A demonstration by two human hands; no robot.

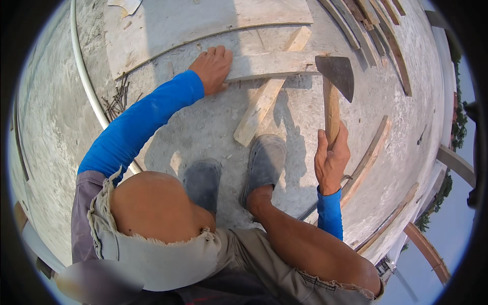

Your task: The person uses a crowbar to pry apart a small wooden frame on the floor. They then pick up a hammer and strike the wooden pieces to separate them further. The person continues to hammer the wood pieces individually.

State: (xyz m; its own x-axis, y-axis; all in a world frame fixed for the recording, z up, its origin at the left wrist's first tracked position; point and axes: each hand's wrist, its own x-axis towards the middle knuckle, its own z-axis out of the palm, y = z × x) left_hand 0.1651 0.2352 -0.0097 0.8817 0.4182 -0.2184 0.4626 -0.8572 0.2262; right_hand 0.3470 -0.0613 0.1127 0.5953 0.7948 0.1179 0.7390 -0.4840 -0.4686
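Observation:
My right hand (331, 157) is closed round the wooden handle of a hatchet (336, 76). Its dark, wide blade is at the right end of a short pale board (274, 63); whether it touches or hovers just above, I cannot tell. At the board's other end my left hand (212, 68) grips the wood, its fingers curled over the far edge. Under the board, a second wooden strip (258, 109) lies slantwise on the concrete and props it. My feet in dark clogs stand just on the near side of this strip.
A flat sheet (198, 23) lies beyond my left hand. Several loose long nails (117, 99) are scattered near a white pipe (84, 66) on the left. Several planks (378, 33) lie at the far right, and another strip (367, 157) lies beside my right wrist.

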